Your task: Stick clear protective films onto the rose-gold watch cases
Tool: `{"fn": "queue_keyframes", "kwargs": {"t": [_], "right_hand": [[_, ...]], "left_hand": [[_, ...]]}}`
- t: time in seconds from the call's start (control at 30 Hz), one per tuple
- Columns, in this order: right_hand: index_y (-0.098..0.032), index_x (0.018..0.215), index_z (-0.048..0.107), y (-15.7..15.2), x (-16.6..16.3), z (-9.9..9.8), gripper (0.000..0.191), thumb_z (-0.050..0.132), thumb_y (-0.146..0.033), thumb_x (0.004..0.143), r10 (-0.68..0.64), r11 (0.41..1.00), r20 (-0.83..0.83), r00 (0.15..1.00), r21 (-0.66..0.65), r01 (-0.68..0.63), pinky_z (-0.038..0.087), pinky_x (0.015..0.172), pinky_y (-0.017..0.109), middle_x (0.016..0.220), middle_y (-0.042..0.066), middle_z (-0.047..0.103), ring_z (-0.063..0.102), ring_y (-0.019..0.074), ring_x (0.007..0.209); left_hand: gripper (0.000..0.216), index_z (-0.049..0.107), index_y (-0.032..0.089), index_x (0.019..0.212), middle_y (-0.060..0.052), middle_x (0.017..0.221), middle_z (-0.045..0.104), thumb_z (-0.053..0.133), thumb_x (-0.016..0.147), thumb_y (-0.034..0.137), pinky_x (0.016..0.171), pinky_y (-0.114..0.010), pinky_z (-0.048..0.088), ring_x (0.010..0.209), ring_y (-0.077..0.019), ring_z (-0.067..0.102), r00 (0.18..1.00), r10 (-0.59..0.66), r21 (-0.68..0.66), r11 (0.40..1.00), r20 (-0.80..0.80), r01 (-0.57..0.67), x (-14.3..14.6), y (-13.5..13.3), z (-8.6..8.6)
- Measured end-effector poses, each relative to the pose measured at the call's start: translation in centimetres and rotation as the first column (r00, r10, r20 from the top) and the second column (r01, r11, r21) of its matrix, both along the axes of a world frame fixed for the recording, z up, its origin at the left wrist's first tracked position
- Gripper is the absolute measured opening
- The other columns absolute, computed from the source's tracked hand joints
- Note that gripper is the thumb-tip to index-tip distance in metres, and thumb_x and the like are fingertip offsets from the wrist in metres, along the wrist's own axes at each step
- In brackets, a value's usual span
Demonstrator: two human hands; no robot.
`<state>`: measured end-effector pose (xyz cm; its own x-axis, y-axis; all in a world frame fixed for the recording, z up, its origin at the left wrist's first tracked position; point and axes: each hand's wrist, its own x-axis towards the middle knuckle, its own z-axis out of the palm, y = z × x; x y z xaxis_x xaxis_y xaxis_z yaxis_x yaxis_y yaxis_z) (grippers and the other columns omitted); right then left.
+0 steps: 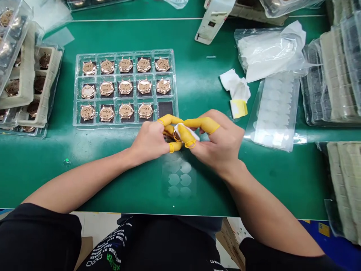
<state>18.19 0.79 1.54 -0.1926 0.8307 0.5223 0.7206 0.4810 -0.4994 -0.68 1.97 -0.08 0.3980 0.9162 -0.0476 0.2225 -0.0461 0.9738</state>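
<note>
My left hand [153, 137], in yellow finger cots, is closed around a rose-gold watch case [176, 135], mostly hidden by the fingers. Against it my right hand [217, 139], also in yellow finger cots, pinches a folded white wipe [194, 134]. Just beyond my left hand lies a clear plastic tray [74, 113] with rows of rose-gold watch cases, backs up, on dark pads. Its near right compartment shows a bare black pad [165, 109]. Under my hands, flat on the green table, is a clear sheet of round film stickers [179, 180].
Stacked trays of watch cases [47, 86] stand at the left. To the right lie crumpled white wipes [235, 86] with a yellow piece, a bag of wipes [267, 49] and a film sticker sheet [278, 109]. Stacked trays [332, 75] line the right edge.
</note>
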Motion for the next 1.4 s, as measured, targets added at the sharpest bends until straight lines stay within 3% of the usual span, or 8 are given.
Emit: {"fn": "queue_keyframes", "kwargs": {"t": [0.13, 0.3, 0.47, 0.63, 0.8, 1.0, 1.2, 1.4], "right_hand": [[-0.027, 0.081, 0.069, 0.1, 0.5, 0.5, 0.01, 0.074, -0.028, 0.09, -0.026, 1.0, -0.108, 0.994, 0.002, 0.026, 0.039, 0.057, 0.035, 0.069, 0.002, 0.062, 0.051, 0.0172, 0.06], [-0.025, 0.078, 0.069, 0.0, 0.3, 0.4, 0.012, 0.077, -0.027, 0.087, 0.032, 0.999, -0.208, 0.978, -0.025, -0.038, 0.038, 0.054, 0.032, 0.067, 0.001, 0.064, 0.05, 0.0141, 0.056], [-0.025, 0.075, 0.071, 0.0, 0.2, 0.2, 0.016, 0.078, -0.035, 0.085, -0.051, 0.996, -0.19, 0.981, -0.087, 0.035, 0.039, 0.056, 0.034, 0.066, 0.001, 0.065, 0.051, 0.0148, 0.056], [-0.025, 0.072, 0.07, 0.0, 0.2, 0.3, 0.022, 0.082, -0.04, 0.083, -0.025, 0.994, -0.225, 0.974, -0.108, 0.0, 0.038, 0.054, 0.034, 0.063, 0.001, 0.063, 0.05, 0.0146, 0.055], [-0.025, 0.073, 0.07, 0.0, 0.1, 0.2, 0.023, 0.079, -0.042, 0.086, -0.066, 0.996, -0.212, 0.975, -0.073, 0.051, 0.038, 0.055, 0.034, 0.063, 0.001, 0.063, 0.049, 0.0144, 0.054], [-0.027, 0.071, 0.068, -0.1, 0.1, 0.3, 0.031, 0.084, -0.052, 0.081, -0.08, 0.986, -0.179, 0.981, -0.155, 0.052, 0.039, 0.055, 0.035, 0.064, 0.002, 0.062, 0.05, 0.0162, 0.056], [-0.025, 0.074, 0.068, -0.2, 0.0, -0.1, 0.023, 0.084, -0.037, 0.084, -0.024, 0.999, -0.232, 0.972, -0.035, 0.017, 0.035, 0.054, 0.033, 0.065, 0.001, 0.062, 0.049, 0.0137, 0.055], [-0.022, 0.074, 0.069, 0.4, 0.3, -0.9, 0.021, 0.081, -0.034, 0.087, 0.009, 0.992, -0.198, 0.98, 0.126, 0.016, 0.034, 0.049, 0.029, 0.061, -0.002, 0.061, 0.048, 0.0106, 0.051]], "left_hand": [[0.047, 0.073, 0.022, 0.118, 0.002, 0.088, 0.081, 0.082, 0.072, 0.021, 0.078, -0.026, 0.066, 0.078, -0.0148, 0.078, 1.0, 0.014, 0.014, 1.0, -0.012, -0.014, 0.1, 0.0, -0.1], [0.046, 0.073, 0.021, 0.118, 0.003, 0.086, 0.08, 0.08, 0.072, 0.02, 0.078, -0.026, 0.066, 0.077, -0.0145, 0.078, 1.0, 0.004, 0.036, 0.999, -0.021, -0.003, 0.0, 0.0, -0.1], [0.046, 0.073, 0.021, 0.118, 0.003, 0.087, 0.081, 0.08, 0.072, 0.02, 0.08, -0.027, 0.066, 0.079, -0.0151, 0.078, 0.999, 0.008, 0.046, 0.999, -0.039, -0.006, -0.1, -0.1, 0.0], [0.048, 0.073, 0.021, 0.119, 0.003, 0.086, 0.081, 0.08, 0.072, 0.02, 0.079, -0.027, 0.066, 0.079, -0.0154, 0.078, 1.0, -0.001, 0.05, 0.999, -0.027, 0.002, 0.0, -0.1, -0.1], [0.046, 0.074, 0.021, 0.117, 0.003, 0.086, 0.081, 0.079, 0.072, 0.019, 0.079, -0.026, 0.066, 0.078, -0.0148, 0.078, 0.999, 0.005, 0.08, 0.997, -0.034, -0.002, 0.0, -0.1, -0.1], [0.047, 0.073, 0.022, 0.119, 0.003, 0.087, 0.082, 0.079, 0.073, 0.019, 0.081, -0.028, 0.066, 0.081, -0.0166, 0.08, 0.998, -0.006, 0.118, 0.993, -0.064, 0.014, -0.1, -0.1, -0.1], [0.046, 0.074, 0.02, 0.118, 0.003, 0.087, 0.082, 0.079, 0.072, 0.017, 0.081, -0.027, 0.066, 0.08, -0.0154, 0.079, 0.999, -0.016, 0.076, 0.997, -0.04, 0.019, -0.1, 0.0, 0.0], [0.046, 0.074, 0.021, 0.119, 0.004, 0.087, 0.082, 0.079, 0.073, 0.016, 0.081, -0.025, 0.066, 0.08, -0.014, 0.079, 0.999, -0.007, 0.088, 0.996, -0.052, 0.012, -0.1, -0.1, 0.1]]}}
